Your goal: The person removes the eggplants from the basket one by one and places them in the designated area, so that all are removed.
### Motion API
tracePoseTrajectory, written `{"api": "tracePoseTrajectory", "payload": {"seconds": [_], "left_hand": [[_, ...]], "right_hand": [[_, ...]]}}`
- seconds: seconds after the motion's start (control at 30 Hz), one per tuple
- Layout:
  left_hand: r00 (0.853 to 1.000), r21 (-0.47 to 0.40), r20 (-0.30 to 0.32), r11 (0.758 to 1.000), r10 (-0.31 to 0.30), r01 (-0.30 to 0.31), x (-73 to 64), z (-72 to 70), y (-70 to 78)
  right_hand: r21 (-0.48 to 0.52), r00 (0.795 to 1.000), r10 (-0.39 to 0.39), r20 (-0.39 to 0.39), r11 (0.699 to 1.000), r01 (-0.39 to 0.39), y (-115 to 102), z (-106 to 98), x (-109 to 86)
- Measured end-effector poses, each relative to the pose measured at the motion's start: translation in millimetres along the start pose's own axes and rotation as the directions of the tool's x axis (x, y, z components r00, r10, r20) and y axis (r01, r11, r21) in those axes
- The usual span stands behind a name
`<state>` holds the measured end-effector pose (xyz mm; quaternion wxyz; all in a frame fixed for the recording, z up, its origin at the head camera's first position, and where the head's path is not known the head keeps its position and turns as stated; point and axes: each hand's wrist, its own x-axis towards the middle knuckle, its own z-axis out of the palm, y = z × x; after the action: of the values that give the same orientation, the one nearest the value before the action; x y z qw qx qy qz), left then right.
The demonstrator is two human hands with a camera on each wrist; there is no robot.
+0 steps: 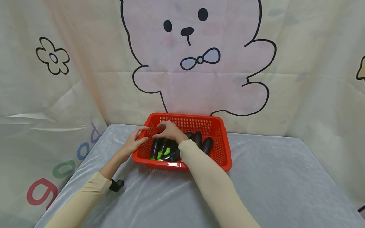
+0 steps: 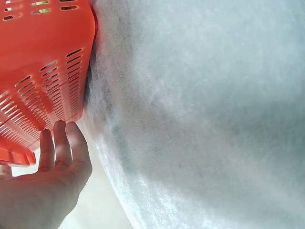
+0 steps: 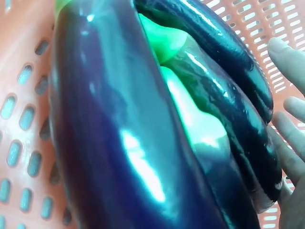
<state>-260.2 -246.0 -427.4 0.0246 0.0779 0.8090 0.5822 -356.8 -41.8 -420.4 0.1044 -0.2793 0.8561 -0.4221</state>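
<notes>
A red plastic basket (image 1: pixel 182 166) with slotted walls holds several dark purple eggplants (image 1: pixel 207 145). Some show green stem ends toward the front left. My left hand (image 1: pixel 131 145) is at the basket's left side, thumb and fingers apart around the rim. In the left wrist view the left hand's (image 2: pixel 43 193) fingers extend by the outer wall. My right hand (image 1: pixel 173 131) reaches inside over the left eggplants, fingers bent loosely. The right wrist view has that hand (image 3: pixel 288 148) beside the ends of dark eggplants (image 3: pixel 228 100), with one large eggplant (image 3: pixel 114 114) close to the camera.
The basket stands on a grey cloth-covered table (image 1: pixel 273 177), near its back edge. A printed curtain (image 1: pixel 108 63) with a bear figure hangs directly behind, and more fabric hangs at both sides. A black wrist device (image 1: pixel 116 185) sits at the left sleeve.
</notes>
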Motion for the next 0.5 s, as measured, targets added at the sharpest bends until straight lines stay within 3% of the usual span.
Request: {"api": "tracePoseTrajectory", "payload": {"seconds": [0.5], "left_hand": [[0.999, -0.055, 0.027, 0.998, 0.029, -0.027, -0.6, -2.5, -2.2]], "right_hand": [[-0.086, 0.994, 0.069, 0.081, 0.994, -0.062, 7.1, 1.7, 0.4]]}}
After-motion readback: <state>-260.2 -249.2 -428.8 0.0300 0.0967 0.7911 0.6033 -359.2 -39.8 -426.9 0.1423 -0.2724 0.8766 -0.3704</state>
